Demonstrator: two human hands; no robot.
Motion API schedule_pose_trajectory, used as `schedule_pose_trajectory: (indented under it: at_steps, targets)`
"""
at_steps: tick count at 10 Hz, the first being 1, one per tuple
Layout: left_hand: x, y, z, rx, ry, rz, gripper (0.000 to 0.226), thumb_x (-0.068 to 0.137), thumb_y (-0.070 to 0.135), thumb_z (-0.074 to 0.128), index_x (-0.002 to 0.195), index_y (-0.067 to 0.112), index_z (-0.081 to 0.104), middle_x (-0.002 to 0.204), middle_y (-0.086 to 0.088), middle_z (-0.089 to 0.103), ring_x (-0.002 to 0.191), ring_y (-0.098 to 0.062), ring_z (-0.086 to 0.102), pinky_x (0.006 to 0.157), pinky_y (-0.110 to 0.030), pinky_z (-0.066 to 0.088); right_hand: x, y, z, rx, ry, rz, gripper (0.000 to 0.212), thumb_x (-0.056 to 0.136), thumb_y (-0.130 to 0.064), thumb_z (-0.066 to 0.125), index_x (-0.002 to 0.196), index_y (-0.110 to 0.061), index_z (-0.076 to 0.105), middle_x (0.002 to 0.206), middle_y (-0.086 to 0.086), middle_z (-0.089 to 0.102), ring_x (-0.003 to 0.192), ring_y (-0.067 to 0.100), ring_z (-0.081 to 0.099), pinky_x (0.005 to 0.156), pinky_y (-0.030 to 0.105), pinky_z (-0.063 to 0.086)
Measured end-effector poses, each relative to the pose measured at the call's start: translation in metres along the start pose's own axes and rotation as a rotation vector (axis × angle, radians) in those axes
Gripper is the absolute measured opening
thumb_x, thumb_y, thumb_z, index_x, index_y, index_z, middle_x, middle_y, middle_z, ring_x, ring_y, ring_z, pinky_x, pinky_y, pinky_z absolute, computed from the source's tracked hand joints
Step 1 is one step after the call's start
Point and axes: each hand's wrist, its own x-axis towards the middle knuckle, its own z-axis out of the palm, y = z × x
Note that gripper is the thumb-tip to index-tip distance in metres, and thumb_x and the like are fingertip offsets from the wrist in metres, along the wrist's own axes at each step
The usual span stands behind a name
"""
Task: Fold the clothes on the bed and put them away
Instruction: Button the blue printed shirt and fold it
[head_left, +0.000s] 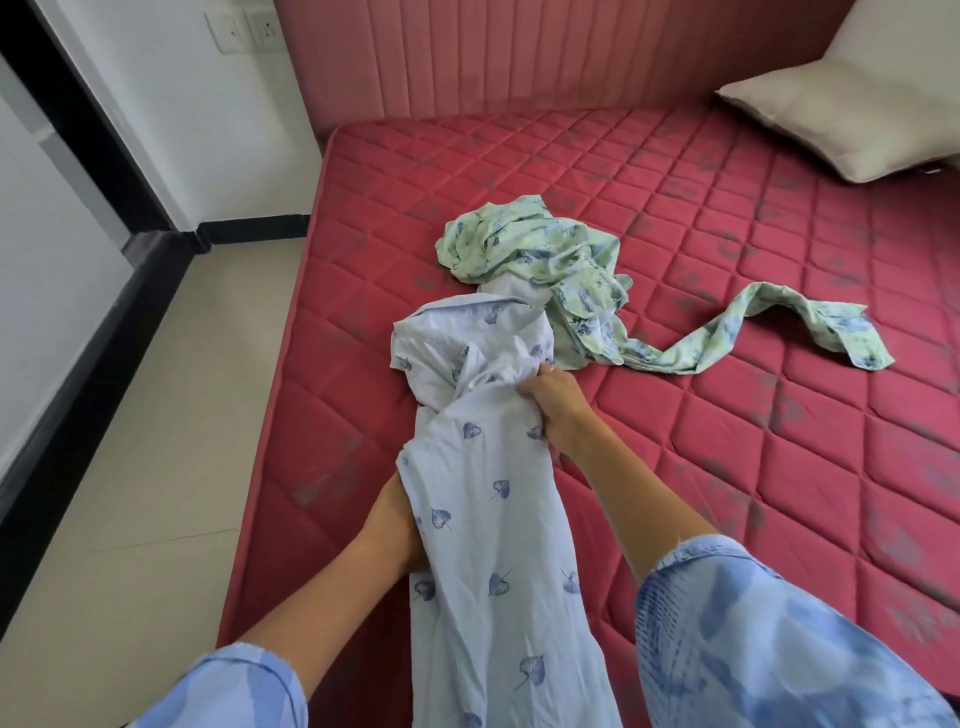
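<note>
From the head camera I saw my right hand (553, 397) gripping a bunched white leaf-print garment (483, 499) on the red mattress (727, 415); my left hand (397, 525) held its lower edge, fingers hidden; a green floral garment (540, 265) lay crumpled just beyond; folding had barely begun, so spreading the white one flat seemed next.

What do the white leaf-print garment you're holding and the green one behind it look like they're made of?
White leaf-print garment: thin woven cloth, probably cotton; matte, finely creased, hangs limp from the right hand and left hand. Green floral garment: similar light woven fabric, perhaps cotton or rayon; matte, crumples into soft folds. Exact fibre can't be told.
</note>
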Motion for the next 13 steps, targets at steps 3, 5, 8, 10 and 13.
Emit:
schedule_pose_trajectory:
  at_steps: [3,5,8,10,13]
  targets:
    - [-0.019,-0.004,0.001,-0.048,0.129,0.111,0.02,0.098,-0.004,0.043,0.09,0.013,0.052,0.088,0.003,0.05,0.078,-0.004,0.058,0.07,-0.01,0.044,-0.031,0.027,-0.016,0.064,-0.026,-0.012,0.016,0.089,-0.002,0.062,0.103,-0.008,0.06,0.084,0.006,0.065,0.066,0.011,0.063,0.062,0.025,0.053]
    - [-0.05,-0.054,0.004,0.438,0.082,0.485,0.044,0.091,0.026,0.035,0.13,0.02,0.053,0.142,0.007,0.042,0.135,-0.014,0.036,0.116,-0.033,0.026,-0.133,0.068,-0.06,-0.196,-0.172,-0.014,0.029,0.089,-0.008,0.065,0.117,-0.006,0.056,0.093,0.011,0.066,0.078,0.014,0.063,0.067,0.024,0.05]
    - [-0.192,-0.105,0.045,-0.037,0.086,0.287,0.044,0.095,0.007,0.054,0.101,0.05,0.06,0.127,0.024,0.044,0.118,0.011,0.046,0.103,-0.012,0.037,-0.267,0.11,-0.094,-1.037,-0.297,0.098,0.026,0.087,-0.043,0.065,0.09,-0.019,0.056,0.081,-0.011,0.055,0.07,0.002,0.05,0.064,0.017,0.042]
    - [-0.251,-0.118,0.069,-0.134,0.118,-0.144,0.039,0.09,0.029,0.065,0.123,0.029,0.045,0.101,0.006,0.058,0.088,-0.004,0.056,0.067,-0.014,0.04,-0.31,0.117,-0.084,-0.671,-0.211,0.324,0.055,0.086,-0.038,0.068,0.127,-0.024,0.034,0.104,-0.003,0.059,0.096,0.015,0.063,0.077,0.029,0.054]
    - [-0.274,-0.091,0.052,-0.441,-0.173,-0.297,0.024,0.094,0.015,0.057,0.074,0.004,0.064,0.047,0.001,0.063,0.045,-0.008,0.061,0.044,-0.015,0.042,-0.345,0.134,-0.076,-0.057,-0.218,0.469,0.044,0.08,-0.034,0.076,0.11,-0.002,0.069,0.103,0.019,0.071,0.1,0.035,0.067,0.094,0.044,0.053]
